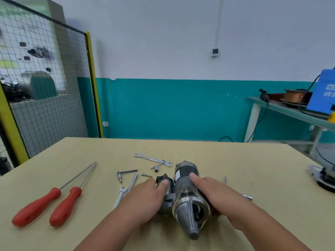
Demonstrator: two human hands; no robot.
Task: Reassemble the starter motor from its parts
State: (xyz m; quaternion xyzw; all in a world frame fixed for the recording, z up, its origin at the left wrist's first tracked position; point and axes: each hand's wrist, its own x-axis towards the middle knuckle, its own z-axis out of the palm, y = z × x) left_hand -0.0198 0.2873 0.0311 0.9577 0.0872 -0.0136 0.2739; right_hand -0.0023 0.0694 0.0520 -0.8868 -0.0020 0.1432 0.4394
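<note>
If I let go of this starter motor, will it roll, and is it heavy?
Likely heavy for its size: the starter motor looks all metal. Its round body might roll on the table, but the solenoid alongside should stop it. The smooth tapered nose probably gives poor grip.

A wall [181, 42], white above and teal below, stands beyond the far edge of the bench [235, 160]. Off its left corner rises a yellow-framed wire-mesh partition [45, 87]; at right, a green table [277, 106] bears a blue machine [322, 91].
</note>
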